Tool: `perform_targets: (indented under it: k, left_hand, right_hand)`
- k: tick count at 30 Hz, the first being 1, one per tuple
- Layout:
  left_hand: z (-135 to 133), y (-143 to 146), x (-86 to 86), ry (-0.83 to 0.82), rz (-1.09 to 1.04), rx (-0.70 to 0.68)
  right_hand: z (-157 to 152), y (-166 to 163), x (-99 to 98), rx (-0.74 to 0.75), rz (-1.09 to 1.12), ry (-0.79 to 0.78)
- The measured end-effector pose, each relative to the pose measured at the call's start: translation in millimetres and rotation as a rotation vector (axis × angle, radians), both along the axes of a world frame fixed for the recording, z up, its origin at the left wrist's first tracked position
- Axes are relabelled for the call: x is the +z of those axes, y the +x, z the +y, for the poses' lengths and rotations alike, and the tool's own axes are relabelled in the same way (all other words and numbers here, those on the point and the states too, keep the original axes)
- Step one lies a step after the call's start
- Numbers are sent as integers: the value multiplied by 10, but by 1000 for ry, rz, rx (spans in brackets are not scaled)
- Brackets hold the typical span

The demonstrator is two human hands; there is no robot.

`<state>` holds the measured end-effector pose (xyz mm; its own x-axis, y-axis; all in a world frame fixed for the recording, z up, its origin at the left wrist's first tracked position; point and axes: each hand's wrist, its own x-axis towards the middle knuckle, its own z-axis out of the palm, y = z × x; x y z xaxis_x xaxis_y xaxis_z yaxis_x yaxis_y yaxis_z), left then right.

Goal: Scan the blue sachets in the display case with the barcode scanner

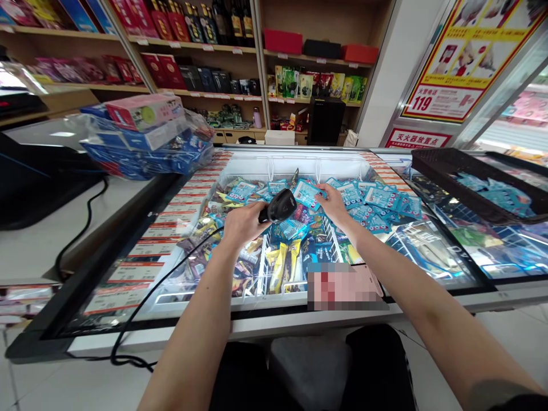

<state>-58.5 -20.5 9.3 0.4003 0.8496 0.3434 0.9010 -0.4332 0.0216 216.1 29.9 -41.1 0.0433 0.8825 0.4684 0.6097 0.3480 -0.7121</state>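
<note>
My left hand (244, 224) is wrapped round the handle of a black barcode scanner (281, 206), whose head points right. A black cord runs from it down to the left. Between the fingers of my right hand (332, 201) is a small blue packet (306, 195), tilted up beside the scanner's head. Many similar blue packets (377, 197) lie spread on the glass top of the chest freezer, to the right of my right hand. Wrapped ice creams (285, 265) show below in wire baskets.
A blurred pink rectangular item (345, 287) lies at the freezer's front edge. On the right, a dark tray (462, 165) holds more blue packets. Plastic-wrapped boxes (145, 140) are stacked at the left. Price labels (148, 248) line the glass; stocked shelves (205, 48) stand behind.
</note>
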Motion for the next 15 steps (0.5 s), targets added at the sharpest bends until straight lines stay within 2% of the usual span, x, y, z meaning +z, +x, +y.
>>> perform_targets:
  k: [3, 15]
  left_hand:
    - [1, 4, -12, 9, 13, -16]
    - [34, 3, -79, 56, 65, -47]
  right_hand:
    - [-20, -1, 36, -20, 75, -5]
    - [-98, 23, 87, -43, 54, -40]
